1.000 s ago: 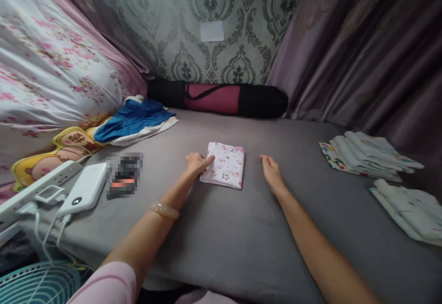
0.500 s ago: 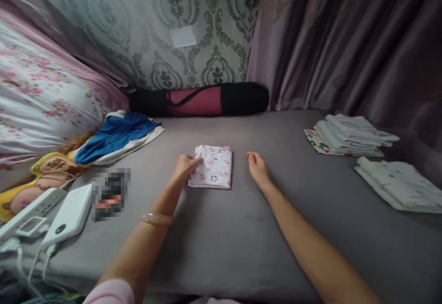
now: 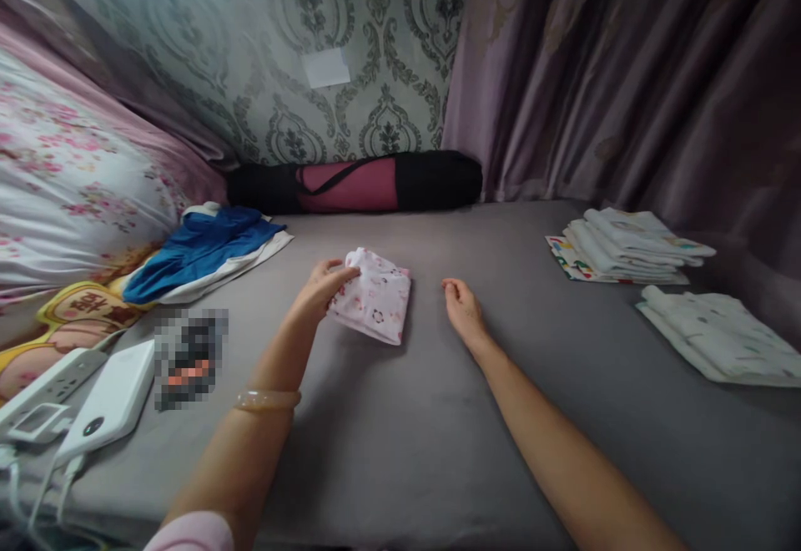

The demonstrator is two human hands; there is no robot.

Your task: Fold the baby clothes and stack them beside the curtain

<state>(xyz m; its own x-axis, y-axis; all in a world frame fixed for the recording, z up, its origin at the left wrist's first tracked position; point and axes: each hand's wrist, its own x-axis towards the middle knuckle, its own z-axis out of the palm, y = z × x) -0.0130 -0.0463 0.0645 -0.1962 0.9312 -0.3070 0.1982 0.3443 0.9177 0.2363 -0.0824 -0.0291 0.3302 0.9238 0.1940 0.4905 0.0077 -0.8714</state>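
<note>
A folded white cloth with pink and red flower prints (image 3: 375,296) is in the middle of the head view, its left side gripped by my left hand (image 3: 322,288). My thumb lies on top of the cloth, while the fingers beneath are partly hidden. The cloth sits at a slant and looks slightly raised on the left. Apart from the cloth, to its right, my right hand (image 3: 463,305) rests near the grey sheet (image 3: 400,442) with its fingers curled together. I see nothing in it. A pale bangle (image 3: 269,401) circles my left forearm.
At right lie a stack of folded cloths (image 3: 632,246) and another folded pale cloth (image 3: 719,338). A black and maroon roll bag (image 3: 356,184) lies along the wall. At left are a blue and white garment (image 3: 206,250), a white power bank (image 3: 109,401) and a power strip (image 3: 56,380).
My left hand has lifted and turned the flowered cloth, which is now tilted and slightly further left. My right hand has hardly moved. The view has shifted a little.
</note>
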